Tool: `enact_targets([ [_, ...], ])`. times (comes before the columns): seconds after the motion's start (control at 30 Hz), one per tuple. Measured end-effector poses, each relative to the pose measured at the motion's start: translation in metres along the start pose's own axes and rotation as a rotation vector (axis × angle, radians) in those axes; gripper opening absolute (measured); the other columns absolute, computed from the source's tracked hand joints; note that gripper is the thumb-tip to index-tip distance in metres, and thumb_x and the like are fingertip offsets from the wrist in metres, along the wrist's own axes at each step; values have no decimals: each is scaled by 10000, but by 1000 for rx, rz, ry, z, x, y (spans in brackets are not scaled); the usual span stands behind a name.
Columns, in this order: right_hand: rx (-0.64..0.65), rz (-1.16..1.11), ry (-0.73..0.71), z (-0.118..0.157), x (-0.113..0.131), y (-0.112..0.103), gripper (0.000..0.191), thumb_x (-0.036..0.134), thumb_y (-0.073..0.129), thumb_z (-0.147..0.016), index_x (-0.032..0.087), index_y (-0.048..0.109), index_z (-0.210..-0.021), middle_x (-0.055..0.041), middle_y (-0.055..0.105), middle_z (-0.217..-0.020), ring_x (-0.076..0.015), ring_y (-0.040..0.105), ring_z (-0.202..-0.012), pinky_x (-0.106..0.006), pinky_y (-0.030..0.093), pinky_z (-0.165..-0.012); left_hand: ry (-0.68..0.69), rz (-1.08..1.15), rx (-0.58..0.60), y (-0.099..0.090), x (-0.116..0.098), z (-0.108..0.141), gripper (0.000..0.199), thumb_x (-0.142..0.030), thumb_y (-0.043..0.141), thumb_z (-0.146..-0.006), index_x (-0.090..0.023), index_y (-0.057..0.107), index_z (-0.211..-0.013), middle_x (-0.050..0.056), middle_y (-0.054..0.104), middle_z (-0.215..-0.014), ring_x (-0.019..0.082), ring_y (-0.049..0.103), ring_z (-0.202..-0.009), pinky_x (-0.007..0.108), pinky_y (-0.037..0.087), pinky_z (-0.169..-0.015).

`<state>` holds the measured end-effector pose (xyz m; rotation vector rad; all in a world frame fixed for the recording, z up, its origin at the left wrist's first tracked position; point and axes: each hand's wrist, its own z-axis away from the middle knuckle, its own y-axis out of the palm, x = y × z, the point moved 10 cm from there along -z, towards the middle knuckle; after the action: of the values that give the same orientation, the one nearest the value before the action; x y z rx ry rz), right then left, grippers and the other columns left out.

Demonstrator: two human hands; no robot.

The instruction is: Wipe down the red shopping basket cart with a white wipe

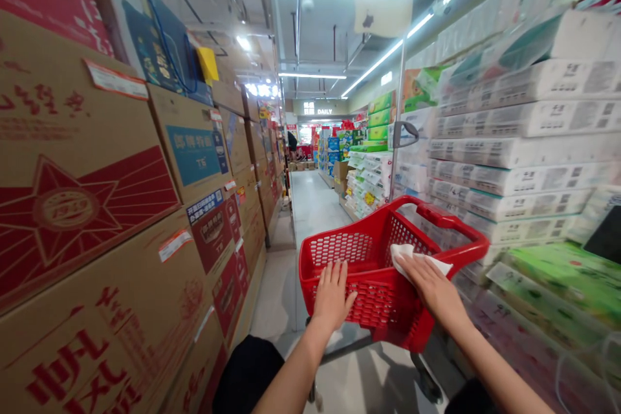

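Note:
A red plastic shopping cart stands in front of me, its perforated basket turned sideways and its handle to the right. On the basket's near rim lies my left hand, fingers stretched out and nothing in them. My right hand presses a white cloth, perhaps a tissue, against the rim closer to the handle. Part of that cloth sticks out past the fingers on both sides; the rest is hidden under the palm. No goods show inside the visible part of the basket.
Stacked cardboard cartons line the left side. Packs of tissue paper are piled high on the right, with green packs lower down. A tiled aisle runs ahead between shelves. A thin post with a grey fitting rises behind the cart.

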<state>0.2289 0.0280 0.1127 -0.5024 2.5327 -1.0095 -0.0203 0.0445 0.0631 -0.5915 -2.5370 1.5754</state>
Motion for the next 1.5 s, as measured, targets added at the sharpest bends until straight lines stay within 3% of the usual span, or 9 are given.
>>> enact_targets([
  [0.13,-37,43,78,0,-8,-1,662,125,420,-949,262,387,-1596,-73,519,-1549,-275,503,-1417,-543,342,-1225,24,43,-1,3,-28,-13,753,-568,422,-1018,-251,190,-1661,67,214,-1714,395,218,-1562,588,256,-1255],
  [0.27,-14,-3,-14,-18,49,24,683,102,435,-926,251,390,-1592,-79,551,-1522,-268,512,-1407,-517,401,-1190,151,90,6,8,-69,-23,806,-553,411,-1020,-155,134,-1664,115,210,-1710,324,186,-1582,544,211,-1288],
  [0.37,12,-12,-88,-23,70,31,709,83,425,-928,238,337,-1614,-77,520,-1551,-246,502,-1417,-481,417,-1183,152,65,8,10,-70,-23,811,-514,432,-1016,-116,135,-1657,134,201,-1710,310,170,-1586,524,183,-1298],
  [0.7,-42,106,120,10,-62,-22,650,164,402,-979,239,333,-1620,-75,491,-1573,-289,472,-1442,-528,373,-1208,182,72,-4,5,-64,-12,819,-474,464,-992,-167,113,-1665,85,133,-1729,275,119,-1598,483,128,-1310],
  [0.8,-74,95,159,4,-39,-8,669,140,401,-953,224,350,-1615,-87,532,-1538,-305,492,-1422,-520,426,-1173,196,105,23,6,-75,-15,840,-488,471,-975,-142,133,-1661,102,139,-1725,286,105,-1599,501,118,-1311],
  [0.93,-34,20,71,-12,41,30,778,75,402,-898,282,279,-1639,-37,536,-1540,-258,509,-1408,-454,485,-1132,181,116,71,10,-80,-23,887,-460,512,-918,-107,160,-1652,119,167,-1716,293,107,-1598,519,129,-1311],
  [1.07,-8,-19,-9,-18,66,39,771,74,406,-906,249,262,-1643,-61,507,-1564,-243,501,-1415,-450,462,-1152,220,112,111,13,-73,-28,898,-425,542,-879,-87,205,-1640,104,150,-1721,263,144,-1595,435,155,-1314],
  [1.33,-43,124,105,-5,-54,7,686,102,385,-936,259,365,-1603,-73,594,-1483,-287,549,-1362,-521,413,-1174,31,47,57,9,7,-16,837,-408,597,-849,-248,319,-1622,83,287,-1693,362,236,-1561,570,138,-1282],
  [1.5,-77,82,113,-19,5,32,760,56,382,-895,264,315,-1623,-72,652,-1410,-285,612,-1270,-473,522,-1065,-3,58,79,24,-1,-16,922,-479,665,-784,-230,343,-1610,117,286,-1689,402,283,-1531,584,170,-1269],
])
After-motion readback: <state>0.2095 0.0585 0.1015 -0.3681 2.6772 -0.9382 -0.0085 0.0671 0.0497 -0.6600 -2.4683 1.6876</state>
